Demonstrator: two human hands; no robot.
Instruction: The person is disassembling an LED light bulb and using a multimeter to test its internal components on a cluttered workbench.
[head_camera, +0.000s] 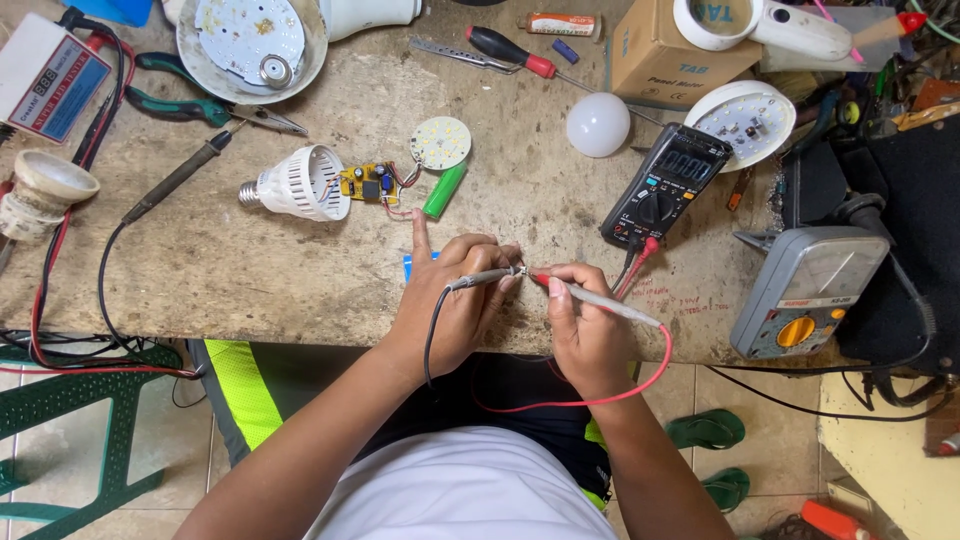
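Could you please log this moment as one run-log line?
left hand: black probe | right hand: red probe | tips meet on small part | multimeter beside

A brown cardboard box (655, 45) with dark print stands at the back of the bench, right of centre. Just in front of it lies a black digital multimeter (665, 185), tilted, its rectangular grey screen (687, 166) blank. To the right, at the bench edge, sits a grey analogue meter (805, 290) with a pale dial window and an orange knob. In the far left corner sits a white tester box (48, 85) – its face a blue label edged in red, with a small digit display. A small orange-labelled tube (560, 24) lies at the back edge
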